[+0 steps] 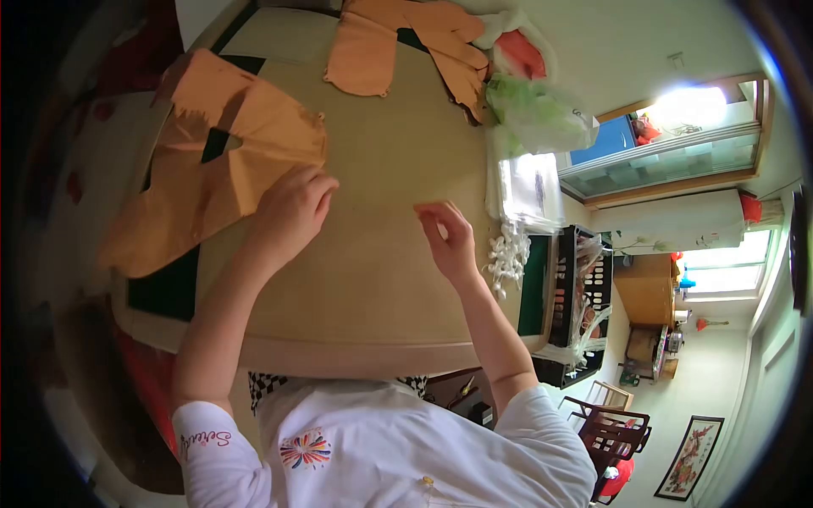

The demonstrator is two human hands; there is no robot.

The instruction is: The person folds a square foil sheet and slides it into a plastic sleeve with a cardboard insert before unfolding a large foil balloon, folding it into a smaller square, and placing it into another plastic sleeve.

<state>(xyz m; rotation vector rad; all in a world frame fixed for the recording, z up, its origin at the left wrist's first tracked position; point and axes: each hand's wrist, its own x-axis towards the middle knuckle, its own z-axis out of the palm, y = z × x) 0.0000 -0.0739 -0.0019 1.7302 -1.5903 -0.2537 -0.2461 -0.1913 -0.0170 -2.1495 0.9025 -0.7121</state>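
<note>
At the near edge of an orange-brown sheet of material (199, 169), my left hand (298, 203) has its fingers curled together; what they hold, if anything, is hidden. My right hand (446, 229) is raised over the beige table (364, 288), thumb and fingertips together in a pinch. Whether something tiny sits between those fingertips cannot be made out. A second orange-brown piece (406, 42) lies at the far side of the table. To the right of my right hand is a bunch of small white items (508, 261).
Clear plastic bags (529, 190) and a green-white bag (538, 114) lie along the table's right side. Beside the table stands a black crate (580, 305) with plastic inside. A dark wooden chair (605, 432) stands at the lower right.
</note>
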